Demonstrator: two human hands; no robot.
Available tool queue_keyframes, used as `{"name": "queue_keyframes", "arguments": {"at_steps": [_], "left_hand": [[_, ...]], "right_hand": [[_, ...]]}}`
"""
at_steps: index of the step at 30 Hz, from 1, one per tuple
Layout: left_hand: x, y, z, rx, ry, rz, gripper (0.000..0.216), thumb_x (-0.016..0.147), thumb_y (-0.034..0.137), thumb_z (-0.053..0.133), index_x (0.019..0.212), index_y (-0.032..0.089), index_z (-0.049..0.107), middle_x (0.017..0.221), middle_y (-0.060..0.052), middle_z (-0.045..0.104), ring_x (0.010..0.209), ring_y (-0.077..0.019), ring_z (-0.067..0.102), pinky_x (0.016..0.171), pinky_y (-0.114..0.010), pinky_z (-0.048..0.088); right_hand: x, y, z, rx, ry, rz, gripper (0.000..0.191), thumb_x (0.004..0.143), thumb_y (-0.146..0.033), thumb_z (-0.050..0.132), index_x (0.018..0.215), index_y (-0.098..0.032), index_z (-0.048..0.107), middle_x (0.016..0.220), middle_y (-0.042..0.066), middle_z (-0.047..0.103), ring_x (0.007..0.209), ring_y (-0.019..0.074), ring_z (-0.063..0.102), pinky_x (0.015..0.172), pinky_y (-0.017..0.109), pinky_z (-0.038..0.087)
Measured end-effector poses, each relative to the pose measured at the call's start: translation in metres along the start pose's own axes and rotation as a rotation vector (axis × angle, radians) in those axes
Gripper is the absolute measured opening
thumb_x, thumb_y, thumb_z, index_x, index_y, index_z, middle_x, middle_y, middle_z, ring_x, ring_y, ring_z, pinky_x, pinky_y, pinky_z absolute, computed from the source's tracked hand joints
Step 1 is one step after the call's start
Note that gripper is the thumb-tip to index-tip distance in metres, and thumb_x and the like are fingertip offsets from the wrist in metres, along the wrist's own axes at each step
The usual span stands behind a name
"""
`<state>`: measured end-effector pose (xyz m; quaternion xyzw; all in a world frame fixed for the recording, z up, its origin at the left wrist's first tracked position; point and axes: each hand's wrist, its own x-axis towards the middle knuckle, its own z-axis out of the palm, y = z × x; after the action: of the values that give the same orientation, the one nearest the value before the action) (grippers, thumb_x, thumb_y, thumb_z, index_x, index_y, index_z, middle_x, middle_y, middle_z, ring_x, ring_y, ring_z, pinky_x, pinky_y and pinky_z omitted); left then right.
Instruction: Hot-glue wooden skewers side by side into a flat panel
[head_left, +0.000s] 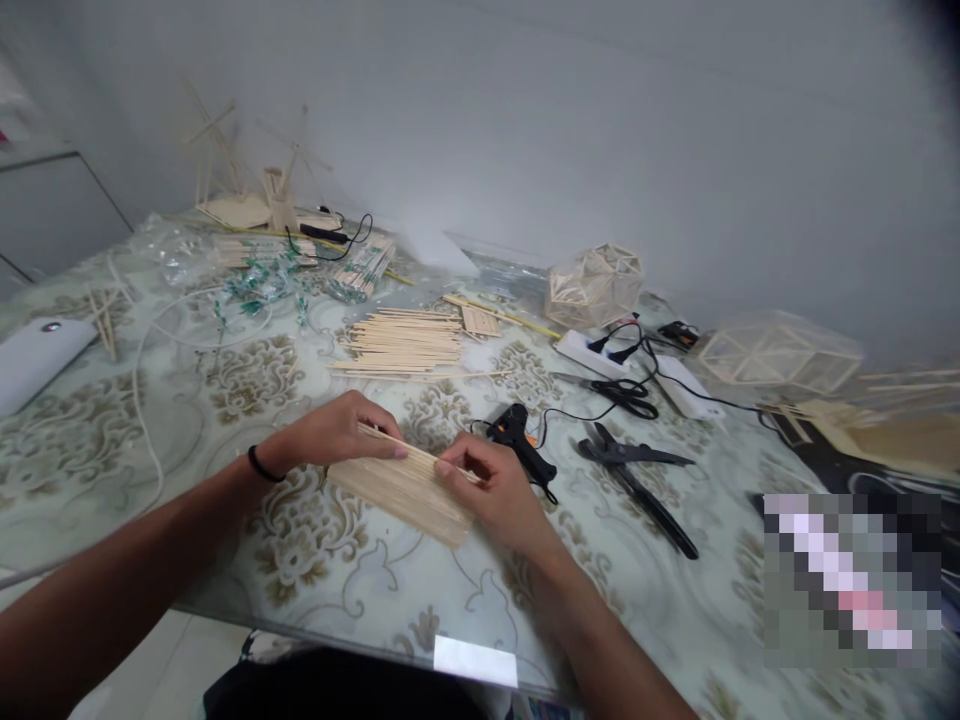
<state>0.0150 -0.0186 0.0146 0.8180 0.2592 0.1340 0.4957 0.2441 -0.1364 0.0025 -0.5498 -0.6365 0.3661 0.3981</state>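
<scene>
Head view: you are looking down across a glass-topped table [337, 585] with a patterned cloth beneath the glass.
Forearms: both of yours come in from the near edge; a black wristband [264, 466] sits on the left wrist.
Stick panel: a flat stick panel [409, 495] of pale sticks laid side by side lies on the glass between your hands, angled down to the right.
Stick: one thin stick [409, 452] lies along the panel's far edge, touching it.
Left hand: your left hand [330, 435] is palm down, with its fingertips closed on the stick's left part; the thumb is hidden.
Right hand: your right hand [499, 490] has thumb and forefinger pinched tight on the stick's right end, and the heel rests over the panel's right corner.
Just beyond the right hand: a black glue gun [521, 442] lies on its side, its cord trailing away.
Right of it: black cutters [637, 480] lie flat, with scissors [615, 390] a little farther back.
Middle distance: a loose stick pile [401, 342] sits well apart from the panel; a white power strip [589, 352] has plugs in it.
Left edge: a white device [37, 355] is partly in view.
Far side: a faceted stick dome [596, 285] stands near the wall, and a stick frame model [255, 195] stands in the back left corner.
</scene>
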Motion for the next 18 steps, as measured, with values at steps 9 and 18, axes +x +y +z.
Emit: {"name": "queue_keyframes", "arguments": {"at_steps": [9, 18], "left_hand": [[-0.0008, 0.0078, -0.0002, -0.095, 0.088, -0.036, 0.031, 0.082, 0.044, 0.074, 0.074, 0.014, 0.081, 0.068, -0.004, 0.073, 0.064, -0.0136, 0.059, 0.057, -0.022, 0.041], [-0.0008, 0.0067, -0.0021, -0.114, 0.104, -0.049, 0.030, 0.080, 0.042, 0.075, 0.071, 0.015, 0.081, 0.065, -0.002, 0.070, 0.062, -0.0126, 0.057, 0.056, -0.023, 0.038]], "right_hand": [[0.0011, -0.0009, -0.0006, 0.064, 0.049, 0.013, 0.025, 0.091, -0.042, 0.067, 0.080, -0.020, 0.070, 0.074, 0.002, 0.062, 0.070, 0.0174, 0.058, 0.063, 0.028, 0.045], [0.0020, -0.0018, -0.0028, 0.136, 0.029, 0.031, 0.024, 0.088, -0.042, 0.071, 0.086, -0.019, 0.075, 0.079, 0.002, 0.066, 0.072, 0.0173, 0.060, 0.064, 0.027, 0.045]]}}
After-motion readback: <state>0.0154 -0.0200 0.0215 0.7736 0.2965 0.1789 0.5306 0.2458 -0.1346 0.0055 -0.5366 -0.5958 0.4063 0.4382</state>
